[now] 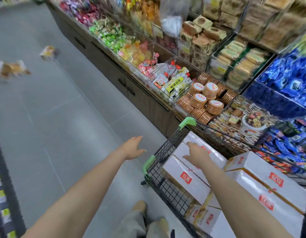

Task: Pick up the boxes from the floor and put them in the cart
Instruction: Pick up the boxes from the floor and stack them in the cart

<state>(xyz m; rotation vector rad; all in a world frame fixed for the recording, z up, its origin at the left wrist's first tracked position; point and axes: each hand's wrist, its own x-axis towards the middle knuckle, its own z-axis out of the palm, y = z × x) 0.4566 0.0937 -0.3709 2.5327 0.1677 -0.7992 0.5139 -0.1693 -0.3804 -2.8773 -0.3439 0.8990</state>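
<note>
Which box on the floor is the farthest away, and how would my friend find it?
Look up the grey aisle floor, left of the long snack shelves. Two boxes lie there, well beyond the cart. The farthest box is the smaller-looking one, higher and nearer the shelves, white and yellow, while its neighbour lies by the left edge, with an orange-brown picture.

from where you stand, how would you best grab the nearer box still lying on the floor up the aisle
The nearer box on the floor lies flat, its broad face up and long axis across the aisle. I would come from above and grip its two long edges, probably with both hands. Blur hides finer detail. Both the left hand and right hand hold nothing.
</note>
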